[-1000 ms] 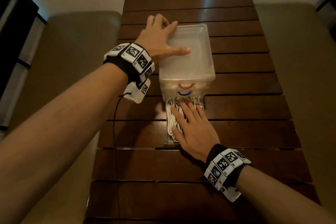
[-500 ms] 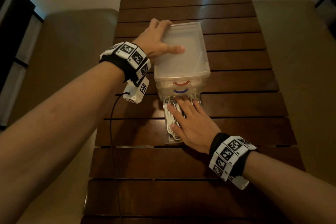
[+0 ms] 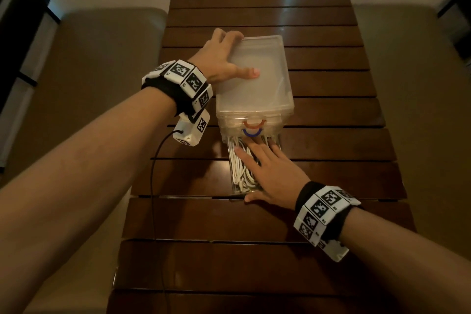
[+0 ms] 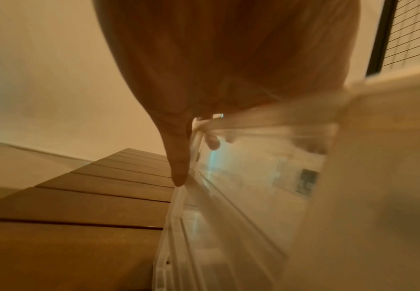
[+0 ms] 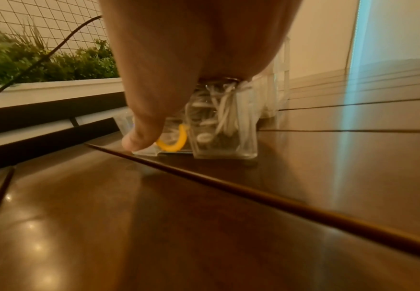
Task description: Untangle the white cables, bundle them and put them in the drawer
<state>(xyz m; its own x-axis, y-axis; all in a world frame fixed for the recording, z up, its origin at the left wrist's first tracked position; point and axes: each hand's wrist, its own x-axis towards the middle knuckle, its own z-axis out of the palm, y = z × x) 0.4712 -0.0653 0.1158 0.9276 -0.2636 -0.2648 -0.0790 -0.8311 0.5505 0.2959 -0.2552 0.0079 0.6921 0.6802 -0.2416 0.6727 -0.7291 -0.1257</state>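
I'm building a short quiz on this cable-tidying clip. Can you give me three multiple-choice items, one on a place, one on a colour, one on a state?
1. Where do the white cables lie?
A. in the pulled-out bottom drawer
B. on top of the clear drawer unit
C. on the floor

2. What colour is the open drawer's handle?
A. green
B. yellow
C. black

3. How is the right hand?
A. clenched in a fist
B. lifted clear of the table
C. flat, fingers straight, on the cables

Answers: 1 A, the cables fill the drawer in front of the unit. 2 B, the right wrist view shows a yellow loop. 3 C, the head view shows straight fingers over the cables.
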